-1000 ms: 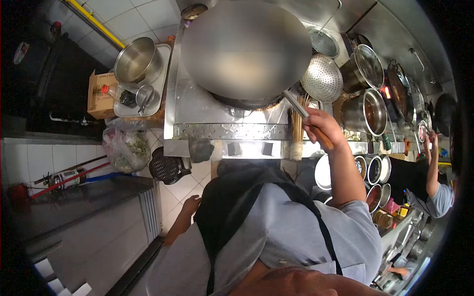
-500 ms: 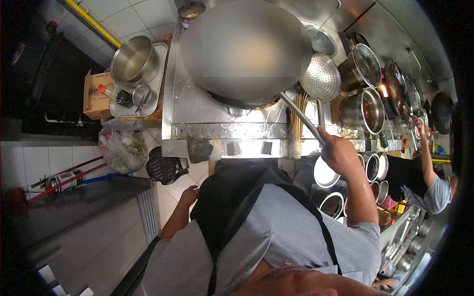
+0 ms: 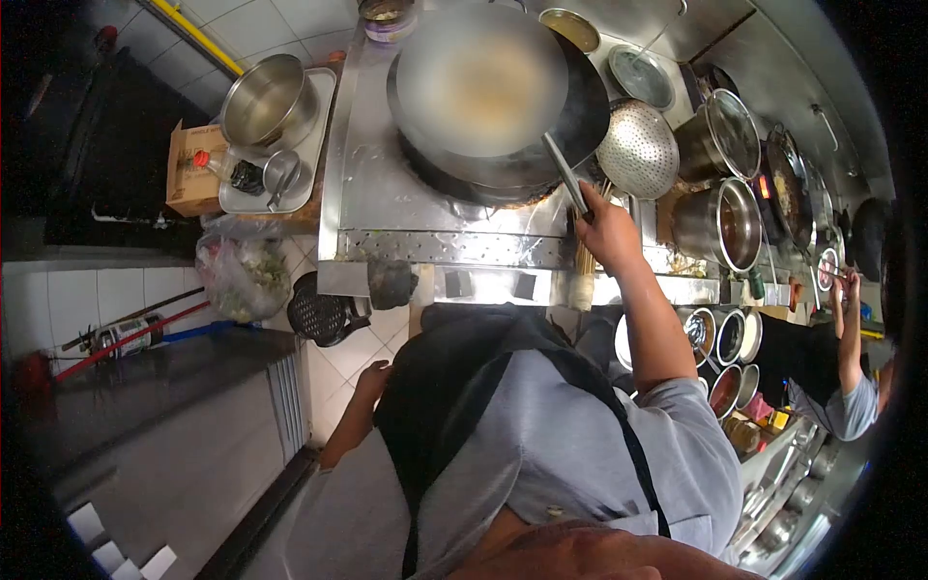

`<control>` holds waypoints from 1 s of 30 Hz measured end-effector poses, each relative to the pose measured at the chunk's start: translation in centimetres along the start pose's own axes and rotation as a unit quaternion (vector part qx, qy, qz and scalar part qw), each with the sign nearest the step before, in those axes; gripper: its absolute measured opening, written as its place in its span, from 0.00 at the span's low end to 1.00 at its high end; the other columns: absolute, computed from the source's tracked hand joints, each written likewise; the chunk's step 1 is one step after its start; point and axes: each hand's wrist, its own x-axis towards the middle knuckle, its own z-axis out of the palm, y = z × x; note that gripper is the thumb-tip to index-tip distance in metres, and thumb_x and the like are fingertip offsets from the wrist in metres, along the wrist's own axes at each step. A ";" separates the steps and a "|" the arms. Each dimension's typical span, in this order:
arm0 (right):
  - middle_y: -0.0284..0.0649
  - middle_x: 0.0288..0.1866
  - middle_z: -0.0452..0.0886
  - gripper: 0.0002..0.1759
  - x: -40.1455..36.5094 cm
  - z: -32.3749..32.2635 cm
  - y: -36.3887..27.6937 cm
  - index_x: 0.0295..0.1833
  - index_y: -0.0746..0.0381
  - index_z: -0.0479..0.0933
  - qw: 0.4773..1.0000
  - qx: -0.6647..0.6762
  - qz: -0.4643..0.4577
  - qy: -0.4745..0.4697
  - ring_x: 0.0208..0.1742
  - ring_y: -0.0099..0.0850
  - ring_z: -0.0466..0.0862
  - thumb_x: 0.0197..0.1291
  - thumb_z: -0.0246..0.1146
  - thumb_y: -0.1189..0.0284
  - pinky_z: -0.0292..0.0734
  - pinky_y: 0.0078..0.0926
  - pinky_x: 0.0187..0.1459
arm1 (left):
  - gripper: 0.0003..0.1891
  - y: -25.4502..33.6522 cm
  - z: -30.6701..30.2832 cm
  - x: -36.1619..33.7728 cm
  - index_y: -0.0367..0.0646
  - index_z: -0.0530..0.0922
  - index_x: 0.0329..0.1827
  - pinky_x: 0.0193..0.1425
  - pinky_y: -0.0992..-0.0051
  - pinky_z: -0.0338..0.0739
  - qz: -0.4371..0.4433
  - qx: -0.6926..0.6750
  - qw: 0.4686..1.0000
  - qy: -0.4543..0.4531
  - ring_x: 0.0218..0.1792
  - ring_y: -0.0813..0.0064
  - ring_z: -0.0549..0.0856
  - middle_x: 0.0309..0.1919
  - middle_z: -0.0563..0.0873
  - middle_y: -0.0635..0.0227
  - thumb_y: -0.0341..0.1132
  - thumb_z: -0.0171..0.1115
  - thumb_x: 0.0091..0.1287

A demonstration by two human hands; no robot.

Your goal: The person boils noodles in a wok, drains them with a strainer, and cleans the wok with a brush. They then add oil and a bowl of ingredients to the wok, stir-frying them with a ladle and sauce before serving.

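1. While your right hand [image 3: 604,224] is clenched around the ladle handle [image 3: 563,174], the metal shaft runs from your fist toward eleven o'clock and into the wok [image 3: 592,101].
2. The wok sits on the burner of the steel range [image 3: 367,193], at twelve o'clock in the view. What is in it is blurred and cannot be made out.
3. Your left hand [image 3: 372,380] hangs by your side, at about seven o'clock from the wok, over the tiled floor and touching nothing. Whether its fingers are curled or loose cannot be told.
4. Just at three o'clock of the wok lies a perforated strainer [image 3: 638,150]. Further out the same way stand a lidded pot [image 3: 720,130] and an open stockpot [image 3: 725,222].
5. At six o'clock of your right hand, a bamboo brush [image 3: 583,266] hangs against the front of the range.
6. At nine o'clock of the wok, a tray [image 3: 314,155] carries a steel bowl [image 3: 259,101], with a cardboard box [image 3: 188,179] just beside the tray.
7. At four o'clock, well apart from you, another person's arm [image 3: 849,329] is raised.
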 end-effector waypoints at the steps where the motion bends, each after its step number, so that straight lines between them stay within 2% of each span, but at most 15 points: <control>1: 0.53 0.39 0.86 0.37 0.3 0.2 -0.1 0.75 0.53 0.67 0.999 0.044 0.015 0.011 0.41 0.51 0.86 0.57 0.63 0.70 0.80 0.44 0.46 | 0.18 3.2 -0.5 -0.6 0.45 0.80 0.62 0.58 0.64 0.82 -0.046 0.070 0.997 -0.003 0.54 0.56 0.87 0.62 0.82 0.53 0.39 0.59 0.71; 2: 0.52 0.36 0.86 0.37 0.5 0.3 -0.1 0.75 0.53 0.68 0.995 0.088 0.030 0.022 0.38 0.46 0.87 0.56 0.62 0.71 0.80 0.40 0.45 | 0.20 6.8 -1.0 -1.4 0.42 0.80 0.63 0.58 0.64 0.81 -0.091 0.138 0.986 -0.007 0.54 0.57 0.87 0.61 0.83 0.53 0.41 0.59 0.72; 3: 0.52 0.36 0.86 0.37 0.6 -0.1 -0.6 0.75 0.53 0.68 0.996 0.088 0.028 0.020 0.38 0.46 0.87 0.56 0.62 0.71 0.80 0.40 0.45 | 0.20 7.8 -0.9 -1.8 0.42 0.80 0.63 0.58 0.64 0.81 -0.093 0.136 0.986 -0.006 0.54 0.57 0.87 0.61 0.83 0.53 0.41 0.59 0.72; 5: 0.55 0.44 0.86 0.38 0.6 -1.2 -1.8 0.75 0.54 0.68 0.984 0.160 0.076 0.009 0.45 0.49 0.87 0.55 0.63 0.70 0.81 0.40 0.50 | 0.24 8.8 -0.8 -2.3 0.37 0.78 0.63 0.59 0.64 0.80 -0.151 0.004 0.988 0.019 0.54 0.58 0.87 0.57 0.85 0.52 0.46 0.60 0.72; 8: 0.54 0.43 0.86 0.38 1.8 -1.3 -1.5 0.75 0.55 0.68 0.983 0.163 0.090 0.008 0.45 0.48 0.87 0.54 0.63 0.70 0.80 0.39 0.50 | 0.26 1.9 0.6 -0.7 0.37 0.79 0.63 0.59 0.65 0.79 -0.140 -0.061 0.988 0.039 0.55 0.58 0.87 0.54 0.87 0.51 0.49 0.61 0.71; 9: 0.54 0.43 0.86 0.38 1.8 -1.0 -1.2 0.75 0.55 0.68 0.983 0.163 0.090 0.009 0.45 0.48 0.87 0.54 0.63 0.70 0.80 0.39 0.50 | 0.26 2.6 0.4 -0.8 0.37 0.79 0.63 0.59 0.65 0.79 -0.139 -0.061 0.988 0.039 0.55 0.58 0.87 0.54 0.87 0.51 0.49 0.61 0.71; 11: 0.42 0.29 0.82 0.38 1.9 -0.1 -0.4 0.75 0.63 0.68 0.982 0.175 0.064 0.029 0.27 0.28 0.82 0.56 0.62 0.73 0.78 0.30 0.34 | 0.27 4.9 -0.5 -1.1 0.36 0.79 0.63 0.60 0.64 0.79 -0.138 0.009 0.990 0.042 0.56 0.57 0.87 0.54 0.87 0.50 0.50 0.61 0.71; 12: 0.42 0.29 0.82 0.38 1.6 0.0 0.0 0.75 0.63 0.68 0.982 0.174 0.063 0.030 0.27 0.28 0.82 0.56 0.62 0.73 0.78 0.30 0.34 | 0.27 5.9 -0.9 -1.1 0.36 0.79 0.63 0.60 0.64 0.79 -0.136 0.008 0.990 0.042 0.56 0.57 0.87 0.54 0.87 0.50 0.50 0.61 0.71; 14: 0.54 0.41 0.86 0.37 0.2 0.2 0.4 0.74 0.57 0.70 0.976 0.205 0.070 -0.032 0.45 0.47 0.88 0.54 0.62 0.71 0.80 0.40 0.49 | 0.27 7.0 -1.4 -1.2 0.36 0.79 0.63 0.60 0.65 0.79 -0.131 0.020 0.991 0.015 0.56 0.56 0.86 0.54 0.87 0.50 0.50 0.61 0.70; 18: 0.53 0.40 0.86 0.36 -4.0 -1.7 -1.4 0.73 0.56 0.71 0.981 0.150 0.101 -0.071 0.43 0.45 0.88 0.55 0.62 0.72 0.80 0.39 0.49 | 0.27 3.0 -1.2 0.4 0.36 0.79 0.63 0.59 0.66 0.79 -0.095 0.040 0.994 0.025 0.54 0.56 0.87 0.52 0.87 0.49 0.50 0.61 0.70; 20: 0.52 0.38 0.86 0.36 -6.1 -3.5 -2.2 0.74 0.53 0.70 0.984 0.143 0.079 -0.071 0.40 0.45 0.87 0.55 0.62 0.72 0.80 0.39 0.47 | 0.27 2.3 -1.3 0.5 0.36 0.79 0.62 0.58 0.65 0.80 -0.115 -0.022 0.992 0.047 0.52 0.55 0.88 0.51 0.88 0.49 0.49 0.61 0.70; 22: 0.41 0.28 0.80 0.37 -7.9 -4.4 -1.6 0.73 0.58 0.72 0.987 0.136 0.065 -0.062 0.28 0.28 0.80 0.52 0.61 0.74 0.77 0.29 0.37 | 0.27 3.6 -1.8 0.1 0.36 0.79 0.62 0.58 0.65 0.80 -0.115 0.001 0.993 0.041 0.52 0.55 0.88 0.51 0.88 0.48 0.50 0.61 0.70; 23: 0.38 0.27 0.78 0.37 -8.6 -4.5 -0.9 0.73 0.58 0.72 0.981 0.156 0.083 -0.077 0.28 0.25 0.78 0.52 0.61 0.75 0.76 0.27 0.36 | 0.27 4.3 -2.2 -0.2 0.36 0.79 0.62 0.58 0.65 0.80 -0.115 0.024 0.992 0.036 0.52 0.55 0.88 0.51 0.88 0.48 0.50 0.61 0.69; 27: 0.36 0.27 0.78 0.37 -11.1 -7.9 -2.2 0.73 0.58 0.73 0.964 0.183 0.146 -0.124 0.28 0.24 0.77 0.52 0.61 0.75 0.75 0.25 0.35 | 0.28 5.8 -3.4 -0.4 0.37 0.79 0.62 0.58 0.65 0.80 -0.129 0.066 0.989 0.042 0.53 0.55 0.87 0.51 0.87 0.48 0.51 0.61 0.68; 30: 0.39 0.28 0.80 0.36 -10.9 -6.5 -1.2 0.72 0.57 0.73 0.968 0.200 0.103 -0.109 0.28 0.27 0.79 0.52 0.62 0.74 0.77 0.28 0.36 | 0.28 3.3 -3.3 0.1 0.37 0.80 0.62 0.58 0.65 0.80 -0.094 0.104 0.990 0.028 0.52 0.55 0.88 0.52 0.87 0.48 0.51 0.61 0.68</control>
